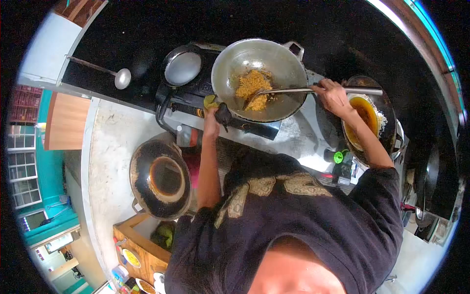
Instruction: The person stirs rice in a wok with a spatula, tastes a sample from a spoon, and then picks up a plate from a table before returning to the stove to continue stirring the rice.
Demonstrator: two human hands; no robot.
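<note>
A large metal wok [234,63] sits on the stove, with a heap of orange-yellow crumbly food [253,83] in its bottom. My right hand [334,98] is closed around the long handle of a metal spatula [293,90], whose blade rests in the food. At the wok's near left rim, my left hand [211,122] grips a dark and yellow-green cloth [223,114]. Whether a wok handle lies under that cloth is hidden.
A small frying pan [183,68] stands left of the wok, and a ladle [123,78] lies beyond it. A dark, stained wok [142,188] is at lower left. On the right, a pan [389,105] bears a dish of brownish liquid and white bits. A green-capped bottle [338,157] stands nearby.
</note>
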